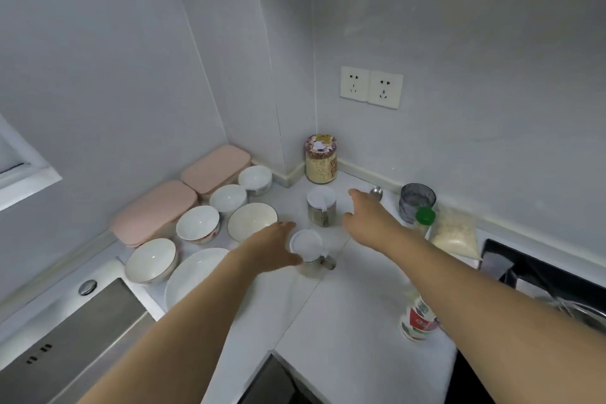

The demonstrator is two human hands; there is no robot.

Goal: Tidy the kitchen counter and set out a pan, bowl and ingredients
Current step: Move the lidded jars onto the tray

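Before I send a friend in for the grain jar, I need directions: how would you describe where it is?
Look below the double wall socket, where the counter meets the inner wall corner. The jar stands upright there, furthest back, behind a small steel pot with a white lid. Alone among its neighbours, it is clear, full of pale grains, with a cartoon picture on its lid.

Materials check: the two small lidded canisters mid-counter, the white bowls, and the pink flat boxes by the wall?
Near lidded canister and far lidded canister: bodies look like brushed metal, grey with a dull sheen; lids look like matte white plastic. White bowls: likely glazed ceramic, glossy with soft highlights. Pink flat boxes: probably plastic or silicone lids, matte and round-cornered; I cannot tell which.
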